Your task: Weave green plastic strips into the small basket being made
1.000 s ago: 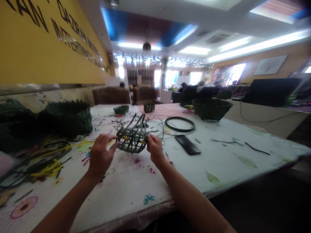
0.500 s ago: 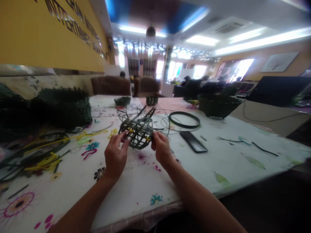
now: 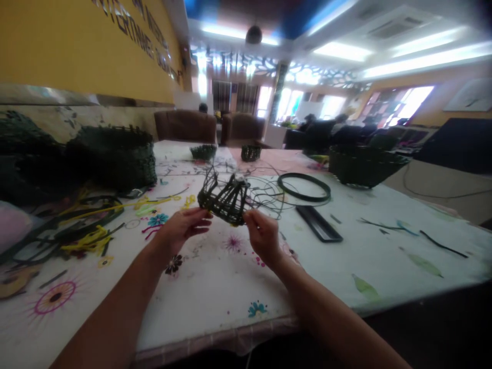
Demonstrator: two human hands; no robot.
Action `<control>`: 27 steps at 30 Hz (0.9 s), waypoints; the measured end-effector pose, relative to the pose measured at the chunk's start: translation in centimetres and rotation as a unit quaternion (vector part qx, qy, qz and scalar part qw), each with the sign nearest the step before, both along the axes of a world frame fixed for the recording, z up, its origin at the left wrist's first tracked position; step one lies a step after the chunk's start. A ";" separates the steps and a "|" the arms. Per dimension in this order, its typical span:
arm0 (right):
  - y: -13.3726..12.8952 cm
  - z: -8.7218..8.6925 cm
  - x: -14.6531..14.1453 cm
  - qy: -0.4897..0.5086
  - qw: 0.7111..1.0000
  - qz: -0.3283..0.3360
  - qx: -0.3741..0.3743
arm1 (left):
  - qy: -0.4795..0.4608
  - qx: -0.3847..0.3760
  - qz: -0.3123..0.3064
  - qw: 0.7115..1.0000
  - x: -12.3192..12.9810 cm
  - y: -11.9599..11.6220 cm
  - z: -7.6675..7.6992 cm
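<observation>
A small dark green basket [image 3: 225, 200] of open woven strips hangs tilted between my two hands, just above the table. My left hand [image 3: 188, 223] pinches its lower left edge near a bit of yellow, the other fingers loosely bent. At its lower right edge, my right hand [image 3: 263, 233] grips the weave between thumb and curled fingers. Loose strip ends stick up at the basket's upper left. Thin wire-like strands [image 3: 265, 192] lie in loops behind it.
On the patterned table [image 3: 215, 302] are a black phone-like tray [image 3: 319, 224], a dark ring [image 3: 303, 187], a large bowl-shaped basket [image 3: 363, 166], small baskets, and yellow and green strips [image 3: 90, 241]. A tall dark basket [image 3: 115, 159] stands at left. Brown chairs [image 3: 186, 125] stand beyond.
The basket has been tipped over, so its long strips now slant differently and its yellow bits sit at the bottom edge. My left hand has lowered beneath its left side. The view has shifted slightly.
</observation>
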State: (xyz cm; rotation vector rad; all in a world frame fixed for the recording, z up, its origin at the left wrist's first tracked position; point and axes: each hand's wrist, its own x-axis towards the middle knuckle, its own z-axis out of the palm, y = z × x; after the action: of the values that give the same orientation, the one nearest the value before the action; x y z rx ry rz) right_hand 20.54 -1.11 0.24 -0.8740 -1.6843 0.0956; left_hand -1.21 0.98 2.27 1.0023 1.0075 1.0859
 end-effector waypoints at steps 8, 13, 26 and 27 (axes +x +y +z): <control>0.1 -0.4 0.6 -0.079 0.997 0.002 0.027 | 0.047 0.061 0.002 0.997 -1.7 -1.4 -1.8; -1.8 -1.1 1.7 -0.178 0.976 0.091 0.080 | 0.117 -0.052 -0.284 0.950 -6.6 -2.4 -2.0; -2.0 -1.1 2.4 -0.226 0.963 0.069 0.132 | 0.000 -0.032 0.067 0.997 -4.3 -2.0 -3.3; -2.0 -1.4 2.2 -0.238 0.960 0.066 0.132 | -0.009 -0.022 0.128 0.992 -4.7 -1.8 -3.1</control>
State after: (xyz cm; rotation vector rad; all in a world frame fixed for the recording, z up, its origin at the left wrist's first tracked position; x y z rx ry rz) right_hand 22.76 -3.09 -1.11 -0.6110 -2.1443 -0.2655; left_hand -5.91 -0.84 -0.87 0.8415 1.1629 1.2739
